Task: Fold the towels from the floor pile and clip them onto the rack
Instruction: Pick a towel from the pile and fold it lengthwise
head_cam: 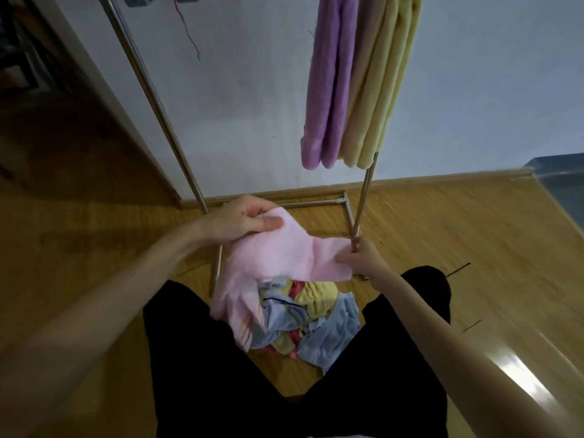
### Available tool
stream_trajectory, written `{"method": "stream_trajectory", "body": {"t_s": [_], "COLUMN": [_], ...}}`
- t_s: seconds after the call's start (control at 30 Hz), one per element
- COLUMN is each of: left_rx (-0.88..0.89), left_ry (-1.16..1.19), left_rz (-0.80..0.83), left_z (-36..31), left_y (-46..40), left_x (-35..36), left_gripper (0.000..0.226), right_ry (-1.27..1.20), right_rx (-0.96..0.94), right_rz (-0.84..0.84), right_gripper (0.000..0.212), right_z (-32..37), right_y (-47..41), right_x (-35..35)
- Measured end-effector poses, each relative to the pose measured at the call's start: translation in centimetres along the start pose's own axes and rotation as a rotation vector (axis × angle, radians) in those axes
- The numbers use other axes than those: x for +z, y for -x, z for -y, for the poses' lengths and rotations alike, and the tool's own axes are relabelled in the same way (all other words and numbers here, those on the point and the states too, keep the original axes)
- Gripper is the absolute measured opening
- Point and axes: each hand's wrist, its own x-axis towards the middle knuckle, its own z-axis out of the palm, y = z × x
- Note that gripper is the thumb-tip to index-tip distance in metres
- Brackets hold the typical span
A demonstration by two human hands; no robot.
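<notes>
Pinching a pink towel in both grips, left hand and right hand, above the pile

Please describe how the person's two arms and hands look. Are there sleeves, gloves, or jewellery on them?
Both forearms are bare up to the frame edge; no sleeves show. The left hand and right hand wear no gloves, and no rings, watch or bracelets are visible. The left thumbnail is short and plain. The picture is slightly blurred, so small marks cannot be judged.
</notes>
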Motion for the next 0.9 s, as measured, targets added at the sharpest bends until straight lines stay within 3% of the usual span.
{"method": "stream_trajectory", "body": {"t_s": [0.1,0.2,0.27,0.4,0.57,0.67,0.77,0.83,0.9], "left_rx": [-0.005,0.01,0.016,0.009,-0.025,-0.052,-0.06,-0.076,-0.104], "left_ry": [-0.107,-0.154,-0.185,-0.24,-0.244,-0.265,-0.291,-0.301,-0.278], "left_rz": [0.108,0.188,0.209,0.223,0.223,0.205,0.181,0.169,0.19], "left_z": [-2.2,-3.8,-4.4,-5.2,-5.3,-5.1,-4.8,-4.4,-4.3], "left_y": [-0.2,-0.5,-0.7,-0.9,-0.9,-0.5,0.1,0.6,1.3], "left_x": [-0.4,-0.3,-0.3,-0.5,-0.9,-1.4,-1.9,-2.4,-3.2], "left_gripper": [0.042,0.037,0.036,0.037,0.027,0.026,0.037,0.05,0.044], "right_ry": [0.292,0.021,-0.184,-0.229,-0.076,-0.05,-0.085,-0.145,-0.2], "right_rx": [-0.218,-0.488,-0.506,-0.512,-0.539,-0.53,-0.536,-0.53,-0.512], "right_rz": [0.118,0.364,0.606,0.905,0.817,0.784,0.824,0.856,0.832], "right_gripper": [0.063,0.066,0.065,0.058,0.032,0.034,0.007,0.003,0.011], "right_z": [1.1,3.8,5.6,7.5,8.6,8.8,9.1,9.3,9.3], "right_y": [0.1,1.3,2.4,3.2,3.6,3.8,4.0,4.0,3.8], "right_x": [0.3,0.0,-0.2,-0.3,-0.3,-1.0,-2.5,-3.7,-5.0]}}
